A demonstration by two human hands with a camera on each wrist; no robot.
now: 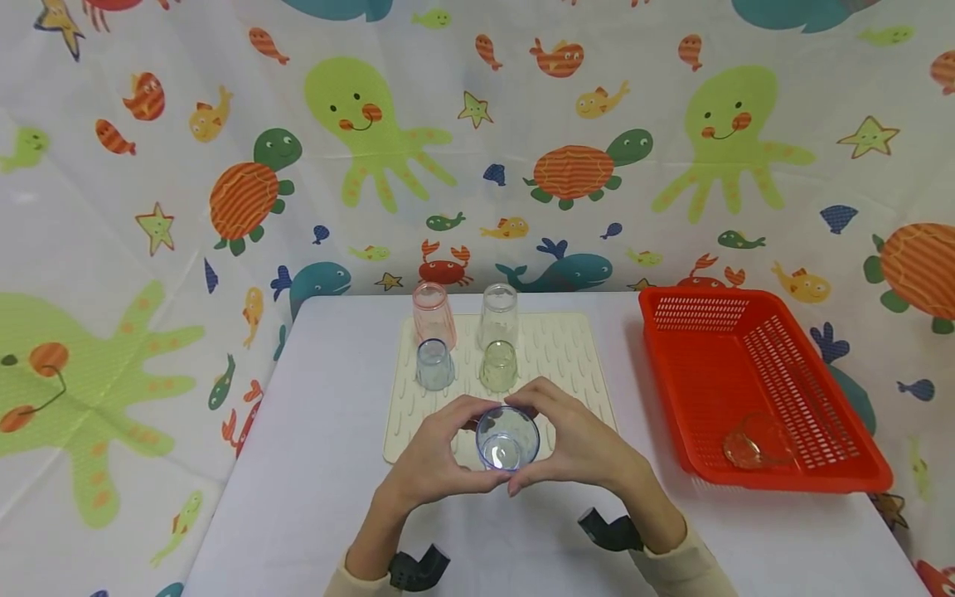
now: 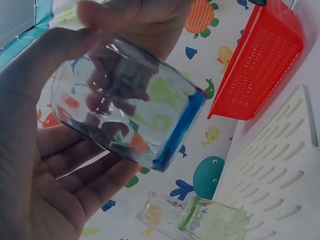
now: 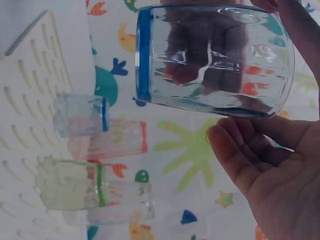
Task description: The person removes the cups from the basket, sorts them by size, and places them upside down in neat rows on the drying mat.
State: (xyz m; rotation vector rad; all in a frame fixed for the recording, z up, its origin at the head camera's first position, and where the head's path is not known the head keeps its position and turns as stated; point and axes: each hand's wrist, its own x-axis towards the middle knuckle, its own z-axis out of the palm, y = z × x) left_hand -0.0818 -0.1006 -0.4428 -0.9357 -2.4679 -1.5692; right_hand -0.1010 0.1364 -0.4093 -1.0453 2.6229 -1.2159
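Both hands hold a clear drinking glass (image 1: 507, 438) over the near edge of a cream ridged mat (image 1: 563, 352). My left hand (image 1: 440, 454) curves round its left side and my right hand (image 1: 578, 444) round its right. A blue band (image 2: 181, 131) rings one end of the glass, and in the right wrist view that end points toward the mat. Close beyond the hands on the mat stand a small bluish glass (image 1: 435, 365) and a small greenish glass (image 1: 498, 366). Behind them are a taller pink glass (image 1: 434, 313) and a taller clear glass (image 1: 499, 312).
To the right sits a red plastic basket (image 1: 836, 390) with slotted sides, a clear glass item (image 1: 753, 448) lying in it. White cloth covers the table (image 1: 321, 381). A curtain (image 1: 418, 240) printed with sea animals hangs behind the table's back edge.
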